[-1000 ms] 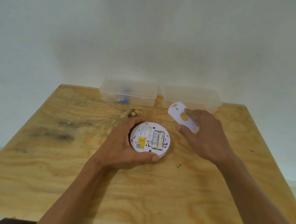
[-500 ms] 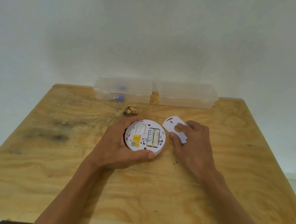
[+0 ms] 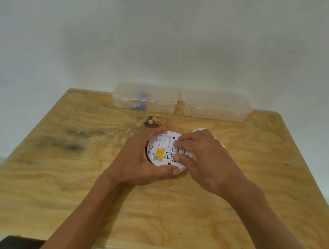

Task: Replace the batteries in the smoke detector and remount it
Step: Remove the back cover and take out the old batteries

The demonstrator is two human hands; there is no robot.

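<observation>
The smoke detector (image 3: 163,149) is lying back-side up near the middle of the wooden table (image 3: 67,184), showing a yellow label and a battery slot. The left hand (image 3: 144,159) is cupping it from the left, fingers curled around the far rim and thumb pressing the near edge. The right hand (image 3: 202,160) is reaching over its right part, thumb and fingertips narrowed over the batteries (image 3: 177,150); whether they are gripping one, I cannot tell. A white cover plate (image 3: 199,130) is peeking out just behind that hand. Two clear plastic boxes (image 3: 216,106) are sitting side by side along the far edge.
</observation>
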